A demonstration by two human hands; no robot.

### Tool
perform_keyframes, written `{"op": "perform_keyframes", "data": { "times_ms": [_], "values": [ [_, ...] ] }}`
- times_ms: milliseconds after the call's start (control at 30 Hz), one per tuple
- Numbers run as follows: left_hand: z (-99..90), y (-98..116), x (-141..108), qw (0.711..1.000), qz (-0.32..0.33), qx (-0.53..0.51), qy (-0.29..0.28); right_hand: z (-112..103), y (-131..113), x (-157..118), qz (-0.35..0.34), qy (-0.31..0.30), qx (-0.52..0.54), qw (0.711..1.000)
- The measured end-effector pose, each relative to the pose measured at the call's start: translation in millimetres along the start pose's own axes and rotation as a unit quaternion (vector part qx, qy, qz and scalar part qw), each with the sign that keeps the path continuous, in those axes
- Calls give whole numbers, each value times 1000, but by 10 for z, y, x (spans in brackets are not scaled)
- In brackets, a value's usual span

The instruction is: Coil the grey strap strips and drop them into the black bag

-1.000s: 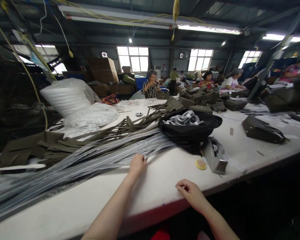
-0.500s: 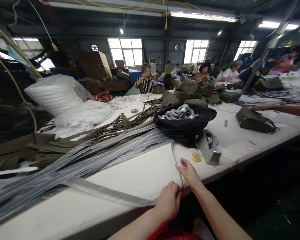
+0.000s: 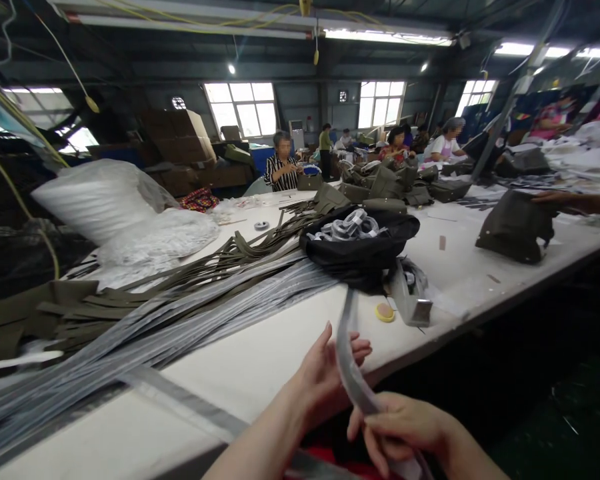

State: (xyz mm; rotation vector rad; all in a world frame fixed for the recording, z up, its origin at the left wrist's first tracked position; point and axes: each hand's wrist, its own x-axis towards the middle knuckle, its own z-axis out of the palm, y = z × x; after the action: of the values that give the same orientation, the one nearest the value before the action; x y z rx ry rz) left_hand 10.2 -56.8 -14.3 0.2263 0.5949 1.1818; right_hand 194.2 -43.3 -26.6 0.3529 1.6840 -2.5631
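Observation:
A long grey strap [image 3: 347, 353] in clear plastic wrap runs from beside the black cloth bundle down to my lap. My right hand [image 3: 405, 427] grips it at the table's front edge, thumb on top. My left hand [image 3: 320, 370] is open, thumb raised and fingers stretched out behind the strap; whether they touch it I cannot tell. Another length of grey strap [image 3: 190, 400] slants across the table on the left and passes under my left forearm. Many wrapped grey straps [image 3: 220, 310] lie in a bundle beyond it.
A black cloth holder [image 3: 360, 250] contains coiled grey straps [image 3: 353, 225]. Right of it sit a tape dispenser [image 3: 410, 293] and a yellow tape measure [image 3: 385, 312]. Dark olive strips [image 3: 235, 253] cover the left. A co-worker's hand [image 3: 555, 200] touches an olive bag [image 3: 515, 227].
My right hand has come down toward me, now gripping the strap. My left hand has opened and moved up beside it. On the right, the co-worker's olive bag has been tipped up.

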Motion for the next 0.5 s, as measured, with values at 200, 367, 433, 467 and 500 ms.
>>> {"op": "perform_keyframes", "data": {
  "times_ms": [200, 367, 433, 467, 500],
  "values": [
    [-96, 737, -4, 974, 212, -36, 69, -203, 258, -405, 99, 86, -154, 979],
    [-100, 755, -178, 951, 287, 108, 44, -1263, 311, -1184, 125, 476, -365, 790],
    [-72, 590, -161, 959, 257, 119, 23, -1610, 250, -1467, 153, 605, -453, 637],
    [-53, 508, -142, 963, 241, 120, 12, -1701, 198, -1562, 151, 650, -490, 560],
    [-31, 436, -124, 966, 227, 121, 1, -1727, 132, -1614, 147, 678, -522, 495]
  ]
}}
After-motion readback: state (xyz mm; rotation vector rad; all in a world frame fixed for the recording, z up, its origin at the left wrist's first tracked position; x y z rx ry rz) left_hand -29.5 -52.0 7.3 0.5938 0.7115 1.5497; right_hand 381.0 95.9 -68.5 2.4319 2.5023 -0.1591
